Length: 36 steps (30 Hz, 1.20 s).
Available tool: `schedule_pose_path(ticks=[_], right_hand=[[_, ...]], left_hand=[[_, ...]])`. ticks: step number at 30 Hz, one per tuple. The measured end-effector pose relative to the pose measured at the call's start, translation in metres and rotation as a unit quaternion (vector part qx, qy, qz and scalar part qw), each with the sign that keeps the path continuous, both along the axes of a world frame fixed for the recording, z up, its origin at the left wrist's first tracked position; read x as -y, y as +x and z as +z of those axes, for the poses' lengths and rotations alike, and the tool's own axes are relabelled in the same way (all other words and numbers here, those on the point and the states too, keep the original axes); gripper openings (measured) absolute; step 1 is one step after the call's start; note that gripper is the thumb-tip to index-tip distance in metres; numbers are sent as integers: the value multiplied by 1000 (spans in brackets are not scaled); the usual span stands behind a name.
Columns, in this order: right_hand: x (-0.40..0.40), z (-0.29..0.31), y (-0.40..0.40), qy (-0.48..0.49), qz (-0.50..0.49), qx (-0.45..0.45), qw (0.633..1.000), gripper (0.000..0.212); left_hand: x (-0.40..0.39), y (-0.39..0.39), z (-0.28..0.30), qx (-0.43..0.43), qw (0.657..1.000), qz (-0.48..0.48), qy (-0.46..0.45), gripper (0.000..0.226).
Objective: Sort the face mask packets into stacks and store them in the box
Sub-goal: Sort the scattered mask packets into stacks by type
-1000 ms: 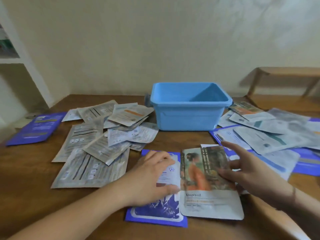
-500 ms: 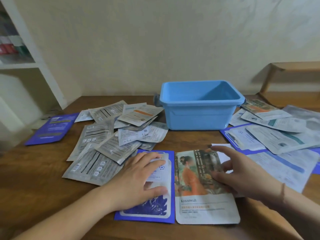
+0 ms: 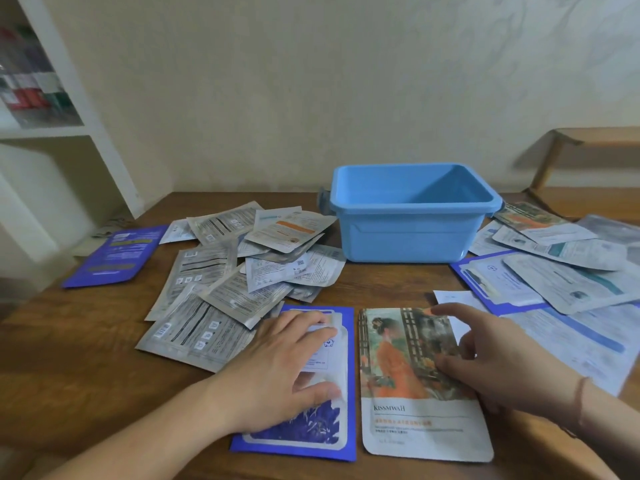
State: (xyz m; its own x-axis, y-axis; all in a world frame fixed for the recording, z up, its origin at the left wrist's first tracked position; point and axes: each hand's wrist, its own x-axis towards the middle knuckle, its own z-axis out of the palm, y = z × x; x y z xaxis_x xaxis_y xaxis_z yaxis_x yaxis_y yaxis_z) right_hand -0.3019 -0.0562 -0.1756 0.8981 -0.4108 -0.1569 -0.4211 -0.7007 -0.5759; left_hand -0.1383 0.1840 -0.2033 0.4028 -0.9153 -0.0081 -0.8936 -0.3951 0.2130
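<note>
Two face mask packets lie side by side at the near edge of the wooden table [image 3: 69,358]. My left hand [image 3: 277,368] rests flat with spread fingers on the blue-bordered packet [image 3: 332,434]. My right hand [image 3: 495,355] lies with straight fingers on the right side of the packet printed with a figure in orange [image 3: 398,372]. Behind them stands the empty blue box [image 3: 408,216]. A heap of silver packets [image 3: 214,289] spreads to the left. Another pile of white and blue packets [image 3: 561,271] covers the right.
A single purple packet [image 3: 114,254] lies apart at the far left of the table. A white shelf unit [image 3: 52,133] stands past the left edge. A wooden bench [image 3: 588,143] is at the back right, against the wall.
The two near packets have been slid apart and straightened, now lying side by side with a gap. Both hands stay flat on them. The camera has swung slightly left.
</note>
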Motion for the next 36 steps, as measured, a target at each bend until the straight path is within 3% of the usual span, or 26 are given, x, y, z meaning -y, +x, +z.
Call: schedule_pose_path(ticks=[3, 5, 9, 13, 18, 28, 31, 34, 36], right_hand=[[4, 1, 0, -70, 0, -11, 998, 47], [8, 7, 4, -144, -13, 12, 989, 39], [-11, 16, 50, -228, 73, 189, 952, 23], [-48, 6, 124, -295, 174, 122, 932, 21], [-64, 1, 174, -316, 175, 62, 930, 17], [-96, -6, 224, -330, 163, 87, 926, 20], [-100, -5, 231, -316, 159, 84, 932, 19], [-100, -4, 227, -339, 150, 95, 924, 20], [-105, 0, 224, -366, 149, 116, 911, 30]], left_hand=[[-10, 11, 6, 6, 999, 25, -29, 70], [-26, 34, 6, 26, 993, 98, -62, 73], [-49, 73, 5, 34, 979, 200, -30, 76], [-52, 80, 6, -6, 979, 203, -8, 88], [-59, 93, 5, 13, 978, 205, 30, 70], [-84, 150, 9, 68, 972, 210, 80, 65], [-91, 160, 9, 50, 977, 206, 39, 67], [-118, 184, 11, 22, 946, 314, -82, 63], [-147, 208, 7, 43, 916, 396, -36, 66]])
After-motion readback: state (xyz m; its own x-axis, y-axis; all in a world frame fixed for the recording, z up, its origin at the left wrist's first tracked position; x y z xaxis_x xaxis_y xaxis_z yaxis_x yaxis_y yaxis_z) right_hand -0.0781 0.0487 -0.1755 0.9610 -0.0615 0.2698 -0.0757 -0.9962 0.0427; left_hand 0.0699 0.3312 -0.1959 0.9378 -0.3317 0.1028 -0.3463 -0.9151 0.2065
